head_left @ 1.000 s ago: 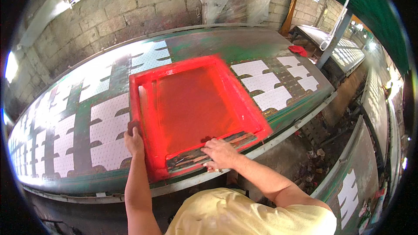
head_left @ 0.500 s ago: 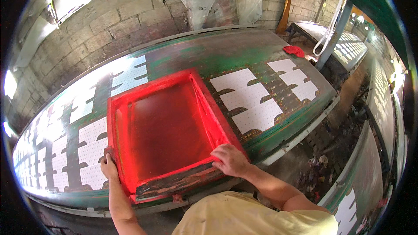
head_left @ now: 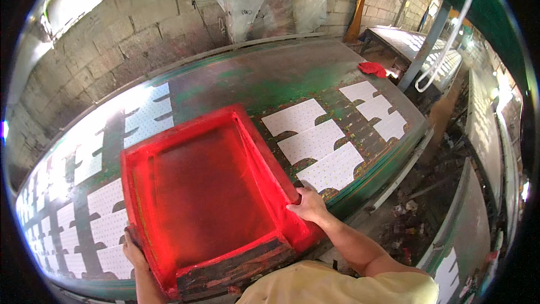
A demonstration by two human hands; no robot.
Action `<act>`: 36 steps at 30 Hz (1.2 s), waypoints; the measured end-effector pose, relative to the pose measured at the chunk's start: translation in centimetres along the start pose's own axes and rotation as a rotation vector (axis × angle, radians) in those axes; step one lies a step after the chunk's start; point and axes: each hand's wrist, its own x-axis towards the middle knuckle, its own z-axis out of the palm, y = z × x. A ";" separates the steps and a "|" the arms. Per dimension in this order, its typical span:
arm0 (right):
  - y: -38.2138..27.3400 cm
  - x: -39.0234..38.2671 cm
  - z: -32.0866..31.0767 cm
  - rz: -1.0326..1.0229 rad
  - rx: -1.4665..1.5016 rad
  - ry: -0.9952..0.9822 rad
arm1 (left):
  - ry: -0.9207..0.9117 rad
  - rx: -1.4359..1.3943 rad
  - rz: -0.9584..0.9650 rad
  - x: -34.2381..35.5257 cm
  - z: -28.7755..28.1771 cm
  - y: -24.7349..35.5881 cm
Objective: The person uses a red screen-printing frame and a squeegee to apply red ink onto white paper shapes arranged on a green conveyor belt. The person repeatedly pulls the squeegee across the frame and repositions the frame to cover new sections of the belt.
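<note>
A red-stained screen-printing frame [head_left: 274, 162] with a dark red mesh [head_left: 208, 191] is in front of me, close to my body. My right hand [head_left: 309, 205] grips its right rail, the thumb on the inner side and the fingers over the outer edge. On the opposite side, my left hand [head_left: 133, 250] holds the left rail near the close corner; part of those fingers is hidden by the wood. Under and around the frame stretches a long green-stained printing table [head_left: 225, 76]. White cut pieces with small dots [head_left: 312, 141] lie flat on it, to the right of the frame.
More cut pieces [head_left: 108, 214] run in rows along the table's left. A red cloth [head_left: 372, 69] sits at the far right end. Beyond stand a grey post [head_left: 426, 45], a hanging white hose [head_left: 450, 50] and other tables [head_left: 484, 129]. A block wall [head_left: 152, 36] lines the back.
The frame has come nearer to my body and looks raised and tilted. My right hand has shifted from the near corner up to the right rail. My left hand stays on the left rail.
</note>
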 end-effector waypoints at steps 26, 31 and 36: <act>6.7 5.4 -9.1 0.018 0.111 0.120 | -0.247 -0.389 -0.135 -4.7 7.6 5.4; 16.0 8.5 -12.2 0.066 0.174 0.163 | -0.130 -0.331 -0.140 -9.8 16.7 5.6; 25.6 11.1 -15.9 0.113 0.152 0.169 | -0.162 -0.539 -0.072 -16.8 26.9 5.6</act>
